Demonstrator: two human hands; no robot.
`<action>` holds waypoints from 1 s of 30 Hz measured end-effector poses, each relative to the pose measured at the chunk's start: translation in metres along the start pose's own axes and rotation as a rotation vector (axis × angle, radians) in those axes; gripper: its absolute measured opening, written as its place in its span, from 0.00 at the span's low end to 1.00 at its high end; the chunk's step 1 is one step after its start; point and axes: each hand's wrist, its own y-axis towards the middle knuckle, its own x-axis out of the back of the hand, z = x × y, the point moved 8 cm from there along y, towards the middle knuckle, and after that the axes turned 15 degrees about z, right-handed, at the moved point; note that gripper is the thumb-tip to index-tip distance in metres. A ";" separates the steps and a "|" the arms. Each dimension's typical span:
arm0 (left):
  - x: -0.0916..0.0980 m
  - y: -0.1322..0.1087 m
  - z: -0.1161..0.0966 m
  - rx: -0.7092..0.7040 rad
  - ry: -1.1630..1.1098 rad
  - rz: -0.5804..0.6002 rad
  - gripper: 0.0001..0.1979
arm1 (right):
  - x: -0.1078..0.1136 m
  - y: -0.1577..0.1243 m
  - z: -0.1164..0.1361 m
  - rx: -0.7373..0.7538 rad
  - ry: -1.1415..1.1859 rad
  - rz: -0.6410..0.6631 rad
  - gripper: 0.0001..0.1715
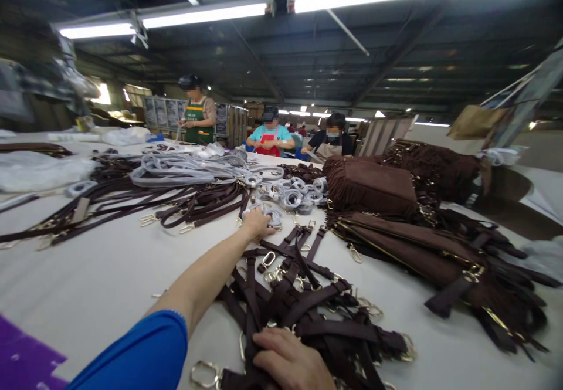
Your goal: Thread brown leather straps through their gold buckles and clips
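Observation:
My left hand (257, 224) reaches out at the middle of the view, at the edge of a pile of grey wrapped rolls (290, 196); what its curled fingers hold, if anything, is hidden. Nearer to me, my right hand (290, 359) rests palm down on a heap of short dark brown straps (314, 308) with gold-coloured clips and buckles. A gold clip (204, 372) lies at the near left end of this heap. Long brown straps (118, 202) and grey wrapped straps (185, 170) spread across the table to the left of my left hand.
Brown fringed bags (372, 185) are stacked at the right, with flat zipped brown pieces (417, 240) before them. A purple sheet (24, 358) lies at the near left of the white table (118, 278). Plastic wrapping (46, 170) sits farther left. Three people work across the table.

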 end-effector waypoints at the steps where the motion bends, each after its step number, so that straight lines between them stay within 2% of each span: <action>1: -0.004 -0.015 0.003 -0.015 0.012 -0.009 0.32 | 0.003 0.001 0.000 -0.037 0.054 0.022 0.11; 5: -0.019 -0.076 0.019 -0.059 0.025 -0.013 0.29 | 0.016 0.002 0.002 -0.202 0.205 0.117 0.17; 9: -0.027 -0.129 0.034 -0.083 0.003 0.027 0.28 | 0.018 -0.002 0.005 -0.211 0.210 0.174 0.13; 14: -0.031 -0.181 0.057 -0.143 -0.057 0.103 0.22 | 0.022 -0.016 0.008 -0.222 0.136 0.244 0.11; 19: -0.032 -0.225 0.070 -0.214 -0.115 0.096 0.22 | 0.041 -0.025 0.023 -0.250 -0.015 0.266 0.16; 22: -0.023 -0.263 0.056 -0.275 -0.207 -0.021 0.21 | 0.055 -0.025 0.025 -0.320 -0.080 0.213 0.14; 24: -0.017 -0.295 0.034 -0.409 -0.429 -0.082 0.18 | 0.063 -0.026 0.023 -0.373 -0.111 0.167 0.12; 25: -0.018 -0.310 0.020 -0.495 -0.582 -0.056 0.17 | 0.066 -0.027 0.022 -0.396 -0.128 0.143 0.12; 27: -0.028 -0.333 -0.009 -0.634 -0.873 0.074 0.17 | 0.069 -0.029 0.018 -0.430 -0.156 0.098 0.12; 30: -0.051 -0.344 -0.044 -0.707 -1.201 0.294 0.17 | 0.067 -0.033 0.013 -0.452 -0.172 0.058 0.12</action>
